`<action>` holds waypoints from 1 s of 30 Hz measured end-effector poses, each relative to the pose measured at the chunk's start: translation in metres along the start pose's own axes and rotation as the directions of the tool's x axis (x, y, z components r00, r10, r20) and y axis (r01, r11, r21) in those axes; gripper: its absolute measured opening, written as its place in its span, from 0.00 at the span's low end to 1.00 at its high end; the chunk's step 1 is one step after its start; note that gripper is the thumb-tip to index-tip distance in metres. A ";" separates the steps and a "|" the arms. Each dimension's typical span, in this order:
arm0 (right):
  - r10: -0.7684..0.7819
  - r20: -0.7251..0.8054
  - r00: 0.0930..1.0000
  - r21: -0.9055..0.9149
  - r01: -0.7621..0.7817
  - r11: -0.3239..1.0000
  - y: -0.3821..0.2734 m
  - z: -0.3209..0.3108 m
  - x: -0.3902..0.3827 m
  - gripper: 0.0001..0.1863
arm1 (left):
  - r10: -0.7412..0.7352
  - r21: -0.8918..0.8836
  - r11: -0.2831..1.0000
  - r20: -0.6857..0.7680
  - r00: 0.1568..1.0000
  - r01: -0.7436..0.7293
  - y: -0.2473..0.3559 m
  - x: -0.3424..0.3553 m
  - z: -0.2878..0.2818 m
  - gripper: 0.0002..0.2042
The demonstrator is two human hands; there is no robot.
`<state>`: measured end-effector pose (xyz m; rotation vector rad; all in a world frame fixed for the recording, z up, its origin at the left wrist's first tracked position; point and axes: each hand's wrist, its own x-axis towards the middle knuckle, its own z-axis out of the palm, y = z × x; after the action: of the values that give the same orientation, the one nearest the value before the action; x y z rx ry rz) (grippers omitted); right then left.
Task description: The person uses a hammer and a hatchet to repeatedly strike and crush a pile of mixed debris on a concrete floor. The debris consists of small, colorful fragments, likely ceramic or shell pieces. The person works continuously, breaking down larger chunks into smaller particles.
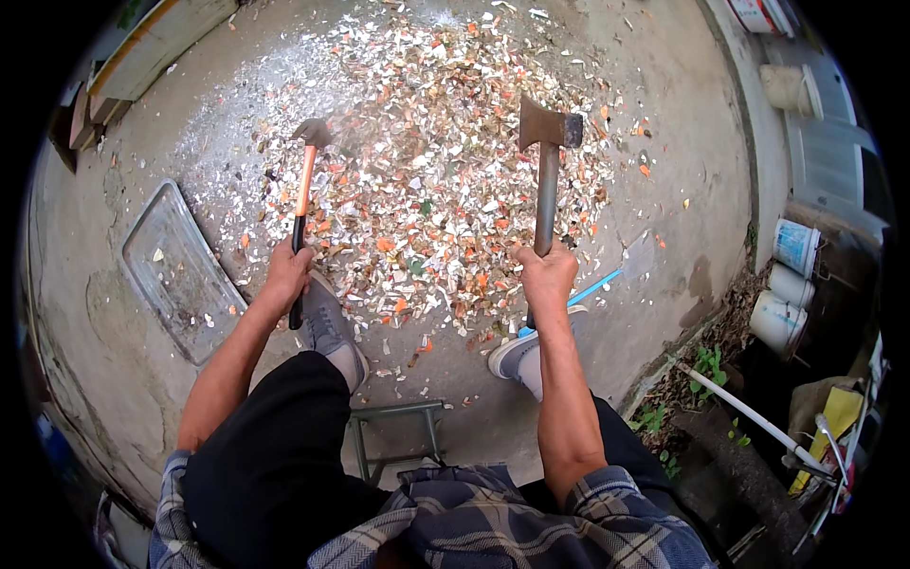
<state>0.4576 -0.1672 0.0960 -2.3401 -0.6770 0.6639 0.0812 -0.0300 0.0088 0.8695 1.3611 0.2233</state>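
My left hand (287,273) is closed around the black grip of a hammer (305,185) with an orange upper handle. Its dull metal head points away from me over the left side of a wide heap of small broken pieces (417,180), white and brown with orange bits and a few green scraps. In my right hand (550,277) is a hatchet (547,194) with a grey bar handle; its rusty blade faces left and its blunt end right, above the heap's right side. Whether either head touches the pieces I cannot tell.
A shallow clear tray (175,275) lies left of the heap. A blue strip (597,287) is beside my right shoe, and a low metal-framed stool (398,414) is between my legs. White buckets (794,247), plants (706,370) and a pale pole (749,414) line the right edge.
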 end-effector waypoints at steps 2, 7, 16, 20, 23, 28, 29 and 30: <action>-0.055 -0.050 0.997 0.093 0.059 0.994 -0.007 0.008 0.000 0.10 | -0.003 0.002 1.000 0.001 1.000 0.003 -0.003 0.000 -0.006 0.02; 0.000 -0.029 1.000 -0.140 -0.004 0.990 0.045 0.046 0.021 0.11 | 0.002 0.069 0.998 0.006 1.000 -0.002 0.003 0.005 0.006 0.02; -0.007 0.029 1.000 -0.111 0.011 0.994 -0.006 0.004 0.018 0.12 | 0.014 0.044 0.999 -0.012 1.000 -0.013 0.005 -0.004 0.006 0.02; -0.120 -0.111 0.987 0.105 0.131 0.986 -0.038 0.002 0.006 0.11 | -0.020 0.047 0.999 -0.014 1.000 0.021 0.005 -0.006 -0.002 0.02; -0.096 -0.087 0.992 0.093 0.104 0.990 -0.011 0.027 0.010 0.10 | -0.013 0.063 0.998 -0.008 1.000 0.013 0.005 -0.003 -0.002 0.02; -0.025 0.036 0.999 -0.280 0.035 0.959 0.053 0.049 0.032 0.12 | 0.016 0.033 0.999 -0.010 1.000 -0.016 0.017 0.001 0.011 0.02; -0.009 0.053 0.999 -0.281 0.024 0.960 0.052 0.045 0.038 0.12 | 0.019 0.036 0.999 -0.003 1.000 -0.019 0.019 0.004 0.012 0.02; 0.013 0.101 0.995 -0.224 0.010 0.975 0.042 0.038 0.028 0.12 | 0.007 0.031 1.000 -0.016 1.000 -0.007 0.013 0.001 0.007 0.02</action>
<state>0.4688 -0.1635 0.0336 -2.5261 -0.8342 0.7462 0.0918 -0.0234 0.0162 0.8998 1.3794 0.2158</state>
